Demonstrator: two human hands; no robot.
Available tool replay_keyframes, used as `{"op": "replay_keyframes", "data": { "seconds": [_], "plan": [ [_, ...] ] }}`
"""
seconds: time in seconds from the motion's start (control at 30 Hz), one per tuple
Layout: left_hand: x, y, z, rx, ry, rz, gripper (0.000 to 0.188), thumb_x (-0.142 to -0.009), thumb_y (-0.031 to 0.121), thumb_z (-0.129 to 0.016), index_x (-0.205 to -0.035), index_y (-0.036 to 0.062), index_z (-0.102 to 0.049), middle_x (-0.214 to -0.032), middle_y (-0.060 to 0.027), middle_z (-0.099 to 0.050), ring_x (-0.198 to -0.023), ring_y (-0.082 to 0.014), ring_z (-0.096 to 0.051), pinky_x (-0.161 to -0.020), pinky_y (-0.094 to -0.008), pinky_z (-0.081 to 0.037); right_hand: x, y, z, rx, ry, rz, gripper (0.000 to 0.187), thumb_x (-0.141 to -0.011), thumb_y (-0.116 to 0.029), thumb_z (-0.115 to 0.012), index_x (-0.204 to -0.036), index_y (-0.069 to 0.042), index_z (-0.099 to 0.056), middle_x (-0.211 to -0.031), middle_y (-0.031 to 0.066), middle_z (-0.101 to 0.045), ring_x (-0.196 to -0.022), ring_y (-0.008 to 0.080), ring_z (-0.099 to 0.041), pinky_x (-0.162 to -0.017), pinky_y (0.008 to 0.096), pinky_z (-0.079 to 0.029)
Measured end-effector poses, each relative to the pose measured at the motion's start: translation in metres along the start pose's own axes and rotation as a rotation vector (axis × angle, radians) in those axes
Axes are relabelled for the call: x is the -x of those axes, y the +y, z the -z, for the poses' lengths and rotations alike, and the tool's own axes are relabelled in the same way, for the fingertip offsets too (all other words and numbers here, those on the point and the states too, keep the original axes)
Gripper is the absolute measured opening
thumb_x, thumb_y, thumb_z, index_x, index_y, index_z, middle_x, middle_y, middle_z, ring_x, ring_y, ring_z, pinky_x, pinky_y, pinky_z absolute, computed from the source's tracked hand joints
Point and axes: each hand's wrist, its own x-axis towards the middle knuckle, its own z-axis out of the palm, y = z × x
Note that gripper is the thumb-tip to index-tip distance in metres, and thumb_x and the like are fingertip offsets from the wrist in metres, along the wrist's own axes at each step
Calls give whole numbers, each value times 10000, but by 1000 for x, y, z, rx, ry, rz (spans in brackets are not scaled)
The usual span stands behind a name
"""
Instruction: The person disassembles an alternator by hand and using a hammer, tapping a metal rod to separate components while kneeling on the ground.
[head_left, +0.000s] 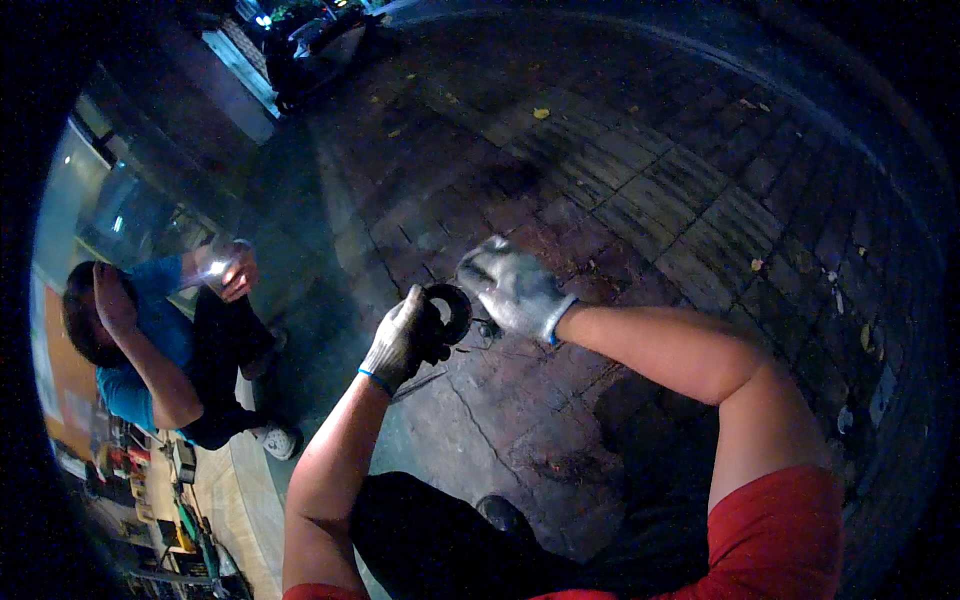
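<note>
Both my hands wear pale, dirty work gloves and are raised over the paving in front of me. My left hand (397, 338) is closed around a thick dark ring (462, 305), its thumb up along the ring's left side. Just right of the ring, my right hand (518, 287) has its fingers curled in toward the thumb. Whatever those fingers hold, if anything, is too dark to make out. A small dark round thing (487, 328) shows below the right hand, beside the ring; its kind is unclear.
At left a person in a blue shirt (150, 350) sits low, a bright light (218, 268) at one hand. Several tools (190, 520) lie at lower left. A dark vehicle (320, 50) stands at the top. Fallen leaves (541, 113) dot the brick paving (640, 220).
</note>
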Motion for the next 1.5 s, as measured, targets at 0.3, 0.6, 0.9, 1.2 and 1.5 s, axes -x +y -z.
{"op": "replay_keyframes", "data": {
  "seconds": [0.3, 0.6, 0.9, 1.2, 1.5],
  "plan": [
    [-9, 7, -15, -90, 203, -13, 535, -888, 532, -571, -1053, 23, -576, -747, -99, -621, -486, -168, -573, -415, -282, -447, -22, 41, 17, 314, -388, -96, 237, -856, -201, -604, -1028, -48, -658, -977, 152, -681, -879, 333, -663, -745, 407, -528],
    [-5, 4, -14, -449, 340, -198, 515, -850, 477, -639, -1074, 15, -598, -743, -79, -639, -497, -122, -562, -462, -261, -441, -11, 19, 10, 858, -766, 85, 138, -774, -173, -608, -819, -88, -707, -809, 132, -694, -778, 325, -681, -600, 480, -521],
    [-36, -32, 12, -581, 85, -402, 519, -856, 490, -622, -1088, 26, -604, -727, -59, -631, -493, -114, -550, -454, -256, -430, -14, 21, 1, -153, -223, -143, 360, -823, -369, -696, -839, -10, -674, -820, 176, -654, -764, 298, -639, -677, 376, -471],
    [-26, -28, 10, -290, -98, -263, 520, -848, 473, -656, -1079, 15, -573, -816, -81, -641, -602, -138, -592, -519, -270, -463, -26, 17, 2, -373, -162, -229, 268, -912, -256, -595, -893, 2, -665, -894, 109, -665, -809, 228, -633, -747, 348, -502],
    [-3, 0, -4, -368, -160, -255, 499, -778, 348, -748, -1128, 15, -622, -986, -51, -658, -889, -143, -603, -828, -288, -472, -24, -11, 18, -1045, -418, -622, 195, -969, -229, -536, -968, -60, -634, -715, -2, -611, -545, 49, -527, -473, 214, -428]
  ]
}}
